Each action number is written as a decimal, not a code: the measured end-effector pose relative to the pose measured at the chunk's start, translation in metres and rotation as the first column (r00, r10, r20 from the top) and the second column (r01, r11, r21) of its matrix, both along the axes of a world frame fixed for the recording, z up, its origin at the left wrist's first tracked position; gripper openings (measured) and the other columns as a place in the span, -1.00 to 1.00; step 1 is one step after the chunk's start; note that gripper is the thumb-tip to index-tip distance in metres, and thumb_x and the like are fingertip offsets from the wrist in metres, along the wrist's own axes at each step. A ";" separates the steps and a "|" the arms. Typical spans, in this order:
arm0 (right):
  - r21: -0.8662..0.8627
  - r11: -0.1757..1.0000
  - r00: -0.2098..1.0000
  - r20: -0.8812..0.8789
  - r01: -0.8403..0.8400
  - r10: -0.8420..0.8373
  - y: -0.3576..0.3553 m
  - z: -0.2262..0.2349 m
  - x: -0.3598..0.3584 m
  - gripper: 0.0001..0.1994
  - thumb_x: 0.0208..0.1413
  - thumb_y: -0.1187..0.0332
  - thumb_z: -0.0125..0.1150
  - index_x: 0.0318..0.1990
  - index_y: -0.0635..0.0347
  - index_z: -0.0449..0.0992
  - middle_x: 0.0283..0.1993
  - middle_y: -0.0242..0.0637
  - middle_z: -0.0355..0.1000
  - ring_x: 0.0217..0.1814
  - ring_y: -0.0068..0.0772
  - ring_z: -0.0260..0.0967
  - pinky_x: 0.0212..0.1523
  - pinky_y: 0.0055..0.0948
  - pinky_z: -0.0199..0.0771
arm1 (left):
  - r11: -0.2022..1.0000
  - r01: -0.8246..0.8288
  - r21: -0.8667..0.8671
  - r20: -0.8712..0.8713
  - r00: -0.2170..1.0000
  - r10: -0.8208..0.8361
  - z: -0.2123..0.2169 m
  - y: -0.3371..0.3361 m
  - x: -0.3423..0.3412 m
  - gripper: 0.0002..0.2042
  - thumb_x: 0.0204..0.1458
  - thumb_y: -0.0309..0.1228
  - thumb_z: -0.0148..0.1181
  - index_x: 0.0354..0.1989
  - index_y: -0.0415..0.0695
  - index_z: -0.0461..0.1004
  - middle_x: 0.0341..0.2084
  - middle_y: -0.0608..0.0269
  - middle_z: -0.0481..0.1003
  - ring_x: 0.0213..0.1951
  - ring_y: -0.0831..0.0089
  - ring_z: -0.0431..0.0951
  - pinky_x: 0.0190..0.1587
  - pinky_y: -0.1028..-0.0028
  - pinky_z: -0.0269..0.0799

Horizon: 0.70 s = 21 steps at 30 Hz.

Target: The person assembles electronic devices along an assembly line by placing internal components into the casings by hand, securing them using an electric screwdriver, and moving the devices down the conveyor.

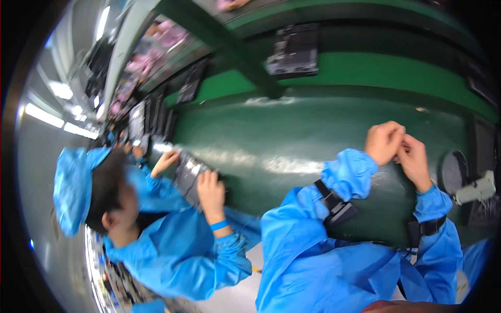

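Note:
Above the green workbench [323,130], my left hand [384,143] and my right hand [415,160] meet, their fingertips pinched together and touching. Whatever may be between the fingers is too small or hidden to make out. Closest to my right hand is a round dark mesh-like disc [455,172] at the bench's right side. Beside it lies a pale grey tool-like object [476,189], whose kind I cannot tell. Blue sleeves cover both my arms, with black straps around them.
On my left, a co-worker [172,255] in blue holds a dark flat panel [189,177]. A black device [293,49] lies on the bright green strip beyond the bench. A green post [224,47] rises at the bench's far edge. More dark panels [151,117] stand at far left.

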State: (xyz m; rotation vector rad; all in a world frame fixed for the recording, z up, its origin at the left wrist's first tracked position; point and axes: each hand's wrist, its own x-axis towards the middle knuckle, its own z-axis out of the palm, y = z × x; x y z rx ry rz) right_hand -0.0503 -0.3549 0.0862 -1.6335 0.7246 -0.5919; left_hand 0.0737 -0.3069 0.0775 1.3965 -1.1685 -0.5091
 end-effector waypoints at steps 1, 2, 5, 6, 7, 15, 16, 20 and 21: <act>-0.030 1.000 1.000 -0.011 0.008 -0.008 -0.001 0.003 0.001 -0.85 0.11 0.52 -0.03 -0.23 0.35 0.46 -0.48 -0.37 0.42 -0.50 -0.66 0.33 -0.49 -0.62 0.34 | 1.000 0.026 0.001 -0.069 0.997 -0.026 -0.002 -0.002 0.000 -0.84 0.07 -0.42 0.07 -0.35 -0.29 0.48 -0.58 0.19 0.51 -0.50 0.58 0.48 -0.46 0.53 0.39; -0.079 0.997 1.000 0.016 -0.001 0.003 -0.004 -0.005 0.005 -0.85 0.09 0.51 -0.02 -0.24 0.36 0.46 -0.47 -0.33 0.44 -0.49 -0.61 0.35 -0.47 -0.57 0.36 | 0.997 0.037 0.063 -0.102 0.994 -0.030 -0.003 -0.003 0.004 -0.83 0.07 -0.41 0.08 -0.35 -0.29 0.49 -0.57 0.20 0.51 -0.47 0.61 0.46 -0.45 0.53 0.39; -0.258 0.966 0.999 -0.042 0.003 -0.014 -0.007 -0.001 0.011 -0.83 0.01 0.42 0.09 -0.27 0.31 0.49 -0.46 -0.08 0.47 -0.46 -0.44 0.45 -0.42 -0.40 0.42 | 0.998 0.032 0.052 -0.108 0.994 -0.026 0.000 -0.002 0.011 -0.80 0.09 -0.38 0.09 -0.34 -0.31 0.49 -0.55 0.27 0.50 -0.45 0.62 0.42 -0.40 0.56 0.38; -0.286 0.958 0.999 -0.035 0.020 -0.031 -0.006 0.000 0.009 -0.83 0.00 0.41 0.10 -0.28 0.29 0.49 -0.47 -0.08 0.47 -0.47 -0.37 0.46 -0.43 -0.39 0.42 | 0.991 0.059 0.116 -0.112 0.993 -0.046 0.008 -0.002 0.010 -0.81 0.10 -0.40 0.08 -0.34 -0.31 0.49 -0.52 0.28 0.50 -0.43 0.61 0.42 -0.37 0.57 0.38; -0.325 0.945 0.999 -0.017 0.028 -0.035 -0.008 0.001 0.010 -0.83 -0.01 0.41 0.10 -0.28 0.27 0.50 -0.48 -0.08 0.47 -0.48 -0.31 0.47 -0.44 -0.38 0.42 | 0.995 0.073 0.071 -0.099 0.993 -0.066 -0.002 -0.003 0.013 -0.82 0.10 -0.42 0.06 -0.33 -0.31 0.49 -0.49 0.28 0.50 -0.41 0.60 0.43 -0.33 0.57 0.38; -0.368 0.928 0.998 0.056 0.058 -0.041 0.005 -0.001 -0.003 -0.85 -0.03 0.36 0.10 -0.38 0.27 0.49 -0.50 -0.08 0.48 -0.45 -0.07 0.47 -0.41 -0.23 0.44 | 0.994 0.083 0.075 -0.148 0.986 -0.071 0.004 0.011 0.000 -0.80 0.15 -0.40 0.02 -0.40 -0.29 0.46 -0.55 0.32 0.48 -0.50 0.63 0.42 -0.47 0.64 0.32; -0.369 0.928 0.999 0.041 0.043 -0.030 0.005 -0.001 -0.002 -0.85 -0.03 0.36 0.10 -0.39 0.26 0.49 -0.49 -0.09 0.48 -0.45 -0.08 0.47 -0.40 -0.24 0.44 | 0.992 0.102 0.072 -0.137 0.986 -0.092 0.003 0.011 0.001 -0.80 0.15 -0.40 0.02 -0.40 -0.29 0.46 -0.55 0.32 0.48 -0.50 0.63 0.42 -0.47 0.64 0.32; -0.388 0.921 0.999 0.030 0.033 -0.023 0.005 -0.001 0.001 -0.86 -0.03 0.37 0.12 -0.40 0.26 0.49 -0.49 -0.10 0.49 -0.45 -0.07 0.46 -0.39 -0.23 0.44 | 0.992 0.116 0.051 -0.198 0.975 -0.104 0.002 0.009 0.003 -0.82 0.15 -0.43 0.02 -0.39 -0.30 0.45 -0.57 0.27 0.49 -0.55 0.63 0.43 -0.54 0.64 0.33; -0.401 0.915 0.999 0.024 0.036 -0.029 0.005 0.001 0.001 -0.86 -0.04 0.37 0.12 -0.40 0.26 0.49 -0.48 -0.10 0.49 -0.45 -0.06 0.46 -0.39 -0.22 0.44 | 0.991 0.122 0.047 -0.208 0.972 -0.110 0.003 0.008 0.004 -0.82 0.15 -0.43 0.01 -0.39 -0.30 0.44 -0.58 0.28 0.49 -0.56 0.64 0.42 -0.55 0.64 0.32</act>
